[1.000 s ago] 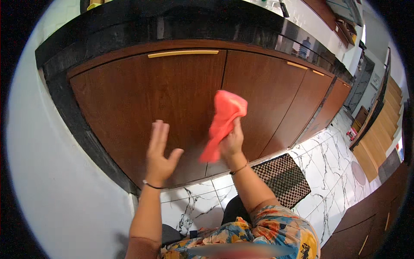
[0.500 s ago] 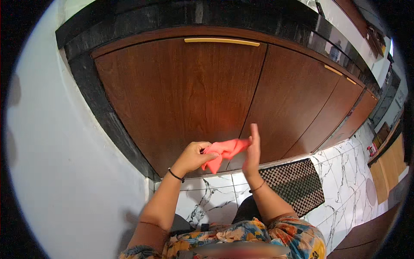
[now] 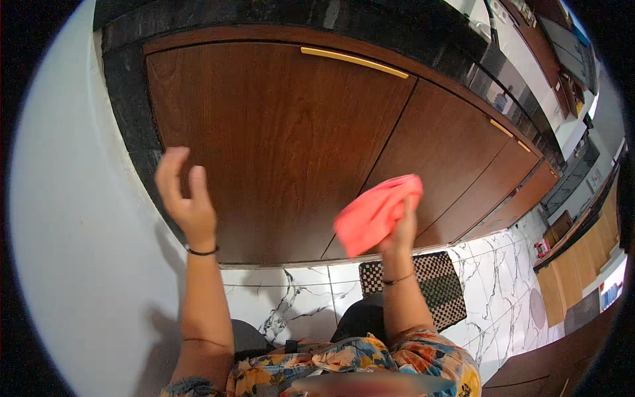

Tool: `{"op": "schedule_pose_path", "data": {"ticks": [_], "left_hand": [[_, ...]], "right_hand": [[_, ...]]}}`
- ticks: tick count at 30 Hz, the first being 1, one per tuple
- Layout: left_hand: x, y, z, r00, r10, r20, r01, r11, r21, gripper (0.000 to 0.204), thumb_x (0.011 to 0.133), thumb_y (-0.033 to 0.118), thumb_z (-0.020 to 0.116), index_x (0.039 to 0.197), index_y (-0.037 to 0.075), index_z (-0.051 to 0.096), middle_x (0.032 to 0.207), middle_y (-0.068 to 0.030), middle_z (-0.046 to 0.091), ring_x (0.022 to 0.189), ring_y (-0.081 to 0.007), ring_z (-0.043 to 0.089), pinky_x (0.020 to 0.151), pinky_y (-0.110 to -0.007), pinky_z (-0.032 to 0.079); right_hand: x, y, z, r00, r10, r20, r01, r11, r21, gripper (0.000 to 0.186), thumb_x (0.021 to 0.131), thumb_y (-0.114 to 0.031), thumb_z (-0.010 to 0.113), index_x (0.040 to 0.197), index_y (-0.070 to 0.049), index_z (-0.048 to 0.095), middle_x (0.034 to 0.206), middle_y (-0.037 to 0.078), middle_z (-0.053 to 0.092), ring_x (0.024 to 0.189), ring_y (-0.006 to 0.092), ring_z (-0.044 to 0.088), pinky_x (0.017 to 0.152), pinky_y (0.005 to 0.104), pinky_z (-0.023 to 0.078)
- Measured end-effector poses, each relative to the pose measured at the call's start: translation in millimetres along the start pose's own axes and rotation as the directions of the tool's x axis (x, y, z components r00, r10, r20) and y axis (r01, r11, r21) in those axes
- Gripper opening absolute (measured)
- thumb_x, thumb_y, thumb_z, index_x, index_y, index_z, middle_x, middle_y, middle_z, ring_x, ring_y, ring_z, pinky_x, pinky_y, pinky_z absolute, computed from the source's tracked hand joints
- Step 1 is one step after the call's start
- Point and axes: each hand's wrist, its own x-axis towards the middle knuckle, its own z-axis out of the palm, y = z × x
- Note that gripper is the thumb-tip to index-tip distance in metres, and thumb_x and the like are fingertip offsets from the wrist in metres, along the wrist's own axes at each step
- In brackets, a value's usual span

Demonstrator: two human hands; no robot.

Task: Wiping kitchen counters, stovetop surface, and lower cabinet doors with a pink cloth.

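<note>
My right hand grips a coral-red cloth, held up in front of the brown wooden cabinet doors. The cloth hangs bunched and covers most of the fingers. My left hand is raised to the left near the edge of the cabinet, empty, its fingers loosely curled and apart. It is a little off the door surface, beside the dark stone side panel.
A long brass handle runs along the top of the left door under a dark countertop. A black-and-white checkered mat lies on the white marble floor. A pale wall is on the left.
The two hands were together on the cloth; now they have parted. The left hand let go and rose to the left, while the right hand keeps the cloth and lifted it.
</note>
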Motion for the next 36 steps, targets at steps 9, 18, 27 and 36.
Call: {"op": "schedule_pose_path", "data": {"ticks": [9,18,27,36], "left_hand": [[-18,-116,-17,0.933,-0.34,0.121,0.196,0.758,0.622,0.091,0.084,0.058,0.049,0.145,0.012,-0.001,0.148,-0.0228,-0.01,0.136,-0.0404,-0.008,0.101,-0.066,0.006],[-22,-130,-18,0.938,-0.331,0.098,0.194,0.74,0.644,0.092,0.084,0.063,0.042,0.145,0.013,-0.004,0.148,-0.0215,-0.011,0.136,-0.0413,-0.007,0.1,-0.067,0.007],[-20,-136,-23,0.945,-0.303,0.126,0.093,0.615,0.783,0.086,0.088,0.061,0.035,0.144,0.012,-0.005,0.148,-0.0224,-0.007,0.138,-0.0385,-0.001,0.109,-0.053,0.009],[-13,-144,-33,0.959,-0.255,0.127,0.066,0.633,0.771,0.083,0.09,0.057,0.035,0.144,0.009,-0.006,0.147,-0.0255,-0.006,0.136,-0.0416,0.0,0.11,-0.049,0.006]], "right_hand": [[121,-52,46,0.18,-0.848,0.499,0.861,-0.109,-0.497,0.028,0.09,-0.017,0.055,0.114,-0.007,0.047,0.11,0.006,0.05,0.096,0.0171,0.049,0.076,0.0265,0.044],[85,-29,75,-0.021,-0.066,0.998,0.904,-0.428,-0.01,0.055,0.063,-0.002,0.067,0.115,-0.016,0.055,0.113,0.009,0.051,0.106,0.0334,0.049,0.092,0.0441,0.039],[206,-152,-21,0.169,-0.835,0.524,0.582,-0.344,-0.737,0.061,0.082,-0.037,0.059,0.134,-0.011,0.039,0.149,0.018,0.012,0.139,0.0343,0.002,0.109,0.0486,0.0],[214,-151,-38,-0.08,-0.63,0.772,0.791,-0.511,-0.336,0.03,0.085,-0.01,0.052,0.114,-0.007,0.045,0.138,0.02,0.036,0.134,0.0353,0.023,0.11,0.0449,0.014]]}}
